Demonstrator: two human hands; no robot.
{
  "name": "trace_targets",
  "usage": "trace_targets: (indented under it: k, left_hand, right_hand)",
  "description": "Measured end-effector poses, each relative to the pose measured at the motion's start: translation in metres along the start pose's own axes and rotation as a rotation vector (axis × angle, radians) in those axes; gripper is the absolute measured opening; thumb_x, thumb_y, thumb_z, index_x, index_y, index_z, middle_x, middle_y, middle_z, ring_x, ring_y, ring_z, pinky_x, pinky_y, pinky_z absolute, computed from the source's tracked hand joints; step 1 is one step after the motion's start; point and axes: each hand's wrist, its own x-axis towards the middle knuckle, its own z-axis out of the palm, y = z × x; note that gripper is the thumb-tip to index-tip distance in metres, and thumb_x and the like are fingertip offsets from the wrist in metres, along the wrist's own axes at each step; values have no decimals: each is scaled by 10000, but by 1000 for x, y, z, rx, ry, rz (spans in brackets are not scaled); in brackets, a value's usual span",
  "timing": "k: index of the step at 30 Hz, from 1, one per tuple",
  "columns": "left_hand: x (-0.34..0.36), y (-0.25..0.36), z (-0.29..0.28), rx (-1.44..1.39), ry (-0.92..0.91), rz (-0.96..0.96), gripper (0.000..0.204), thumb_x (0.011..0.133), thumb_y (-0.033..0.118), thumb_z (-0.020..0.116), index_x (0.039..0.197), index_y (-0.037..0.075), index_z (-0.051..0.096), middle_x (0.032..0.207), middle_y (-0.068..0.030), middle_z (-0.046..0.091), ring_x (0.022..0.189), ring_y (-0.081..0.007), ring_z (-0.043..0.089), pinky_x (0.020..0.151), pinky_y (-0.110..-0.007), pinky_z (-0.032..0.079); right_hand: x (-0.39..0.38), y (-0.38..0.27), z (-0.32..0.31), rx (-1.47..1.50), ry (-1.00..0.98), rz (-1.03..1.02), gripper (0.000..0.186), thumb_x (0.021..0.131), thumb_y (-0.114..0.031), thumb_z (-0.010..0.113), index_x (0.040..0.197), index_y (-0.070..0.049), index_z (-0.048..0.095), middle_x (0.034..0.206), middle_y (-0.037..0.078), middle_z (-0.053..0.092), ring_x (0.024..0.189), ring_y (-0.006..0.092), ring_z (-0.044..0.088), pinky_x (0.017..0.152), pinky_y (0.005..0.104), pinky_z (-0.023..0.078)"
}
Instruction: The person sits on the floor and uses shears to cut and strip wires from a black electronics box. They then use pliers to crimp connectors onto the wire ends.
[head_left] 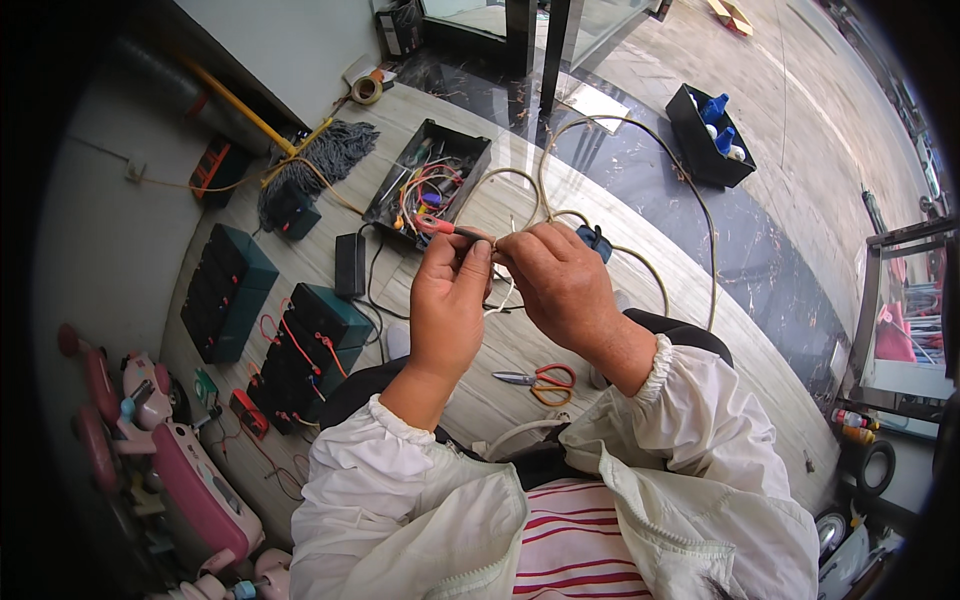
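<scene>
At the far left we see a pink toy ride-on [190,480] lying on the floor [520,345], and beside it two clusters of dark green batteries [228,290] linked by red leads. A mop [322,155] rests further back, near an open black toolbox [428,185] full of coloured wires. In the middle, our left hand [448,305] is closed around a red-handled screwdriver [450,228], pinched between thumb and fingers, its tip pointing right toward the other hand. Our right hand [560,285] is closed on the end of a white cable [640,140], held just beside the screwdriver tip; the cable loops away behind the hands across the floor. Below the hands lie orange-handled scissors [540,381]. Further right, well apart, stands a black bin [708,140] holding blue-capped bottles.
</scene>
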Motion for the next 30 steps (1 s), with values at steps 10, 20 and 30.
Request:
trace_targets:
  k: [10,20,30]
  left_hand:
    - [-2,4,-1,568,-55,451,35,928,39,516,951,22,536,833,-27,548,706,-95,515,643,-250,447]
    - [3,9,-6,45,-90,-8,75,955,106,495,945,45,536,748,23,505,620,-39,412,542,-183,330]
    - [3,13,-5,-63,-138,-154,61,944,104,515,929,48,535,699,27,495,586,-39,406,518,-179,307]
  right_hand:
    - [8,-9,-15,1317,-272,1103,175,933,-193,539,831,-53,568,626,-29,442,529,87,402,474,229,332]
    - [0,1,-22,537,-120,411,182,899,-142,580,1033,-22,550,672,69,486,578,185,490,545,310,437]
    - [-1,4,-20,-13,-108,-83,239,730,-112,614,958,-86,545,831,48,544,761,236,579,614,345,480]
